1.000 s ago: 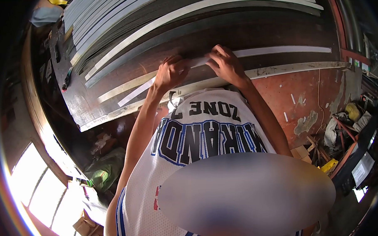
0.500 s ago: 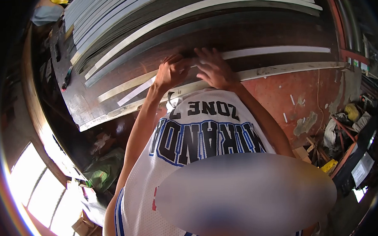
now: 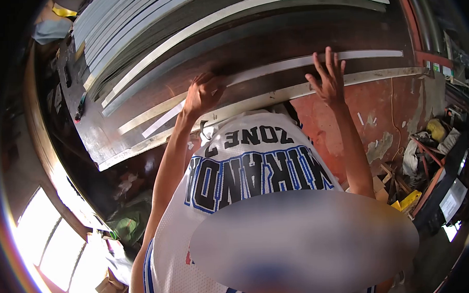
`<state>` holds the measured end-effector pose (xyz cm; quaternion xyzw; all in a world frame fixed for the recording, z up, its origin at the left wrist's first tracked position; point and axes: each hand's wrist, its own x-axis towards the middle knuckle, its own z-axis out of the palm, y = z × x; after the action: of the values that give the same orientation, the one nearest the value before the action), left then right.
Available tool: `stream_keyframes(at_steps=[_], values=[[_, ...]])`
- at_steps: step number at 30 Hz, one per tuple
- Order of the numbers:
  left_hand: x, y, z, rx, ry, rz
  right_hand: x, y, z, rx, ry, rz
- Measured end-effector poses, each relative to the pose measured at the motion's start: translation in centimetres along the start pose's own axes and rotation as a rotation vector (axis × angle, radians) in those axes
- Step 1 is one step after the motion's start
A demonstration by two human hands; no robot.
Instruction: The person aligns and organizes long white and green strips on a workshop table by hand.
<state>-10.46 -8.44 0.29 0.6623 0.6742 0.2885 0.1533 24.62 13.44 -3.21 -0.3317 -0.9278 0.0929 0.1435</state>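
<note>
A long narrow white strip (image 3: 273, 69) lies along the dark tabletop close to its front edge. Its loose left end (image 3: 162, 119) slants out from under my left hand (image 3: 204, 97), apart from a beige strip (image 3: 150, 114) that runs in line with the right-hand stretch. My left hand is closed on the white strip, fingers curled down over it and the fingertips partly hidden. Farther right, my right hand (image 3: 328, 80) is open with fingers spread, its fingertips flat over the same strip and nothing in its grasp.
Many long grey and white strips (image 3: 137, 26) lie side by side at the back of the table. A small dark tool with a red tip (image 3: 80, 108) sits at the left edge. A pale rail (image 3: 274, 97) borders the front. Clutter (image 3: 430, 139) stands at the right.
My right hand has slid right along the strip, away from my left hand, and its fingers have spread. My left hand stays at nearly the same place on the strip.
</note>
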Motion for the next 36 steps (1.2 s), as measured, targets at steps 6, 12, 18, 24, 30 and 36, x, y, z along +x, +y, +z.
stream_keyframes(at_steps=[6, 12, 18, 24, 30, 36], values=[[0.0, 0.9, 0.5, 0.059, -0.001, -0.042, 2.8, -8.2, 1.7, 0.404, 0.087, -0.055], [1.3, 2.6, 0.0, 0.003, -0.21, -0.275, 5.9, -13.9, 2.8, 0.543, -0.061, -0.073], [-1.6, 0.0, -1.8, -0.049, -0.207, -0.24, 5.6, -10.7, 3.0, 0.519, -0.096, -0.032], [-1.9, 0.8, -3.0, -0.037, -0.262, -0.284, 4.8, -9.0, 2.6, 0.515, -0.093, -0.001], [-1.5, 1.0, -2.1, -0.078, -0.164, -0.225, 4.5, -8.6, 2.2, 0.48, -0.067, -0.013], [-1.0, 0.8, -2.2, -0.027, -0.111, -0.097, 4.6, -8.8, 1.7, 0.442, -0.086, -0.02]])
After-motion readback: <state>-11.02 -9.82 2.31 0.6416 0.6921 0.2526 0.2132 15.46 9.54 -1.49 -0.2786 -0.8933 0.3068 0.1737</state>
